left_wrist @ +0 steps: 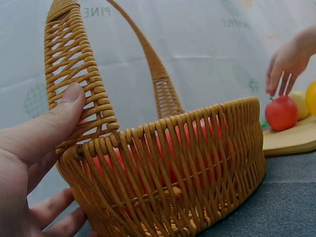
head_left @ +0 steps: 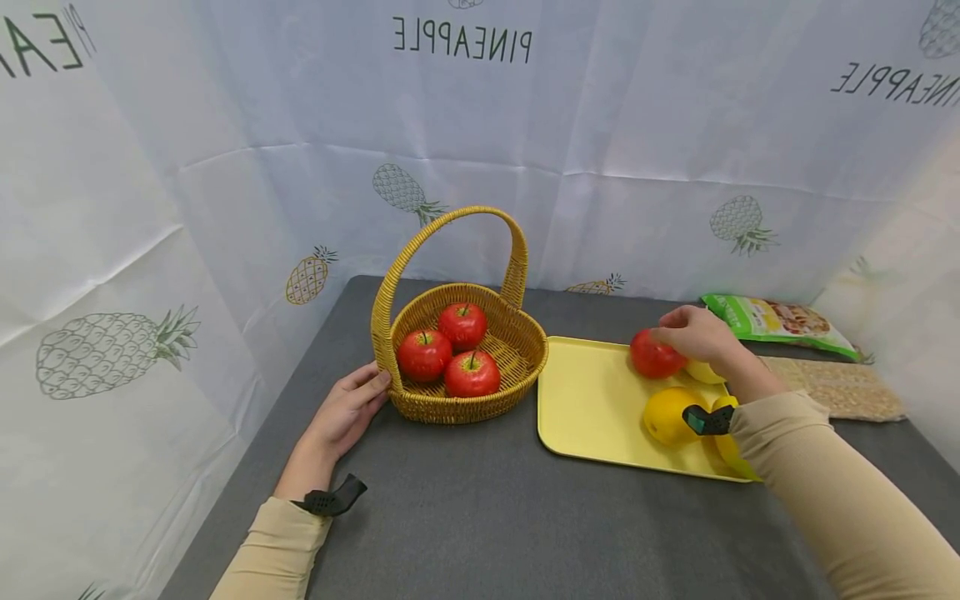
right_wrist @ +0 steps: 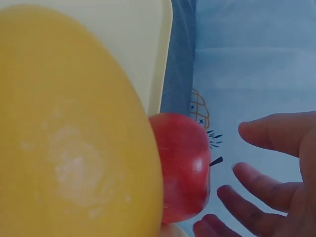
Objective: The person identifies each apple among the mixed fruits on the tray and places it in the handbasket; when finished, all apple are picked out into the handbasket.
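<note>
My left hand (head_left: 352, 408) holds the woven basket (head_left: 450, 410) at the left base of its tall handle. In the left wrist view the thumb lies across the handle's weave and the other fingers are at the basket's outer side. Inside are three red apples (head_left: 472, 379). Another red apple (right_wrist: 181, 168) lies on the yellow tray (head_left: 585, 400) to the right. Over that apple hovers my right hand (head_left: 697, 333); its fingers are spread and apart from the apple in the right wrist view. A round orange-yellow fruit (head_left: 670, 417) sits nearer on the tray.
More yellow fruit (head_left: 705, 372) lies on the tray, partly hidden by the right hand and sleeve. Behind it are a green snack bag (head_left: 780, 321) and a flat beige packet (head_left: 840, 387). A pineapple-print curtain (head_left: 480, 125) borders the grey table (head_left: 465, 508).
</note>
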### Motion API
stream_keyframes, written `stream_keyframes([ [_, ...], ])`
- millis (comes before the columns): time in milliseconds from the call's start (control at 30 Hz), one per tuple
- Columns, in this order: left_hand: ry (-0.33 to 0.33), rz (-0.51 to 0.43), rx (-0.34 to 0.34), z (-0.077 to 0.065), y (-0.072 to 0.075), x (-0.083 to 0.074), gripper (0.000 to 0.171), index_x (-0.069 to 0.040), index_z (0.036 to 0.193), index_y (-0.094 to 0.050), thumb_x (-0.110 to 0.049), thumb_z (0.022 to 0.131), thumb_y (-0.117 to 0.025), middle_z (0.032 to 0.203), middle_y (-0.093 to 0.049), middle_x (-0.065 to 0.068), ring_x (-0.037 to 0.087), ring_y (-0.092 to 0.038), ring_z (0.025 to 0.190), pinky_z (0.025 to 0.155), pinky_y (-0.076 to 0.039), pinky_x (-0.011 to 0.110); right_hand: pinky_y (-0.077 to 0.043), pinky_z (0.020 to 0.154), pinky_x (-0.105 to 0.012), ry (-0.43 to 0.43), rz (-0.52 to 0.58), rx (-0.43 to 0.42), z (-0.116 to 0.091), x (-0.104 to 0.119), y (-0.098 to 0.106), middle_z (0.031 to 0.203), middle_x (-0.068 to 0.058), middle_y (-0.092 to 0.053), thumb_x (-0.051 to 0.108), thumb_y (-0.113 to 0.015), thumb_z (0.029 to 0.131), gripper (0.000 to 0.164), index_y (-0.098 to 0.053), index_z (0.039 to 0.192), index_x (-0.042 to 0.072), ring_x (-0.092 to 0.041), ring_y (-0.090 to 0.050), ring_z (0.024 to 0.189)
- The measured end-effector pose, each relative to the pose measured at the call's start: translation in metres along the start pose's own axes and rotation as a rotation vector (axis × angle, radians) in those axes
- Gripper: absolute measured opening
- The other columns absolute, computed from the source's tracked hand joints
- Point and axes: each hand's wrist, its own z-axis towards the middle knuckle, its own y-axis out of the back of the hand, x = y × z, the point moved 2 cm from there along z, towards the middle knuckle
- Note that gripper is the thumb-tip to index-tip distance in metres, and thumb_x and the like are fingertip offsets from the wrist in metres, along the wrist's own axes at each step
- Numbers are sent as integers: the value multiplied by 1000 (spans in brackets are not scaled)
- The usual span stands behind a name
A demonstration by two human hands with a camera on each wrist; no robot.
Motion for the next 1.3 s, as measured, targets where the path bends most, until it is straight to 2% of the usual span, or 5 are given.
stream_keyframes([
  [433, 10, -2, -6, 1, 1, 0, 33, 2, 137, -61, -13, 108, -58, 142, -54, 2, 16, -49, 134, 107, -44, 27, -33, 111, -66, 3, -73, 100, 4, 5, -5, 154, -40, -25, 39, -60, 102, 85, -20, 154, -16, -57, -30, 136],
  [700, -13, 0, 7, 1, 0, 0, 26, -3, 130, -67, -12, 108, -57, 138, -57, 2, 16, -52, 130, 106, -45, 26, -47, 103, -59, 14, 61, 174, 6, 11, -16, 156, -36, -25, 39, -61, 103, 87, -16, 157, -13, -51, -39, 135],
  [933, -26, -4, 12, 1, 1, 1, 23, -5, 126, -69, -12, 108, -56, 135, -59, 1, 15, -54, 128, 105, -46, 27, -48, 103, -57, 16, 112, 208, 6, 22, -26, 154, -36, -28, 37, -61, 104, 83, -22, 155, -15, -49, -43, 133],
  [1100, -20, -4, 7, 2, 2, 1, 25, -2, 129, -66, -13, 108, -58, 138, -57, 1, 16, -52, 132, 105, -45, 26, -50, 101, -55, -12, 230, 219, 7, 25, -34, 156, -35, -25, 36, -62, 103, 80, -24, 155, -12, -50, -39, 136],
  [1300, -9, 3, -13, 3, 2, 3, 26, -1, 130, -66, -12, 107, -58, 137, -58, 1, 17, -52, 131, 105, -45, 26, -50, 100, -57, -18, 382, 252, 7, 26, -48, 159, -33, -17, 34, -64, 103, 82, -16, 158, -4, -51, -33, 140],
])
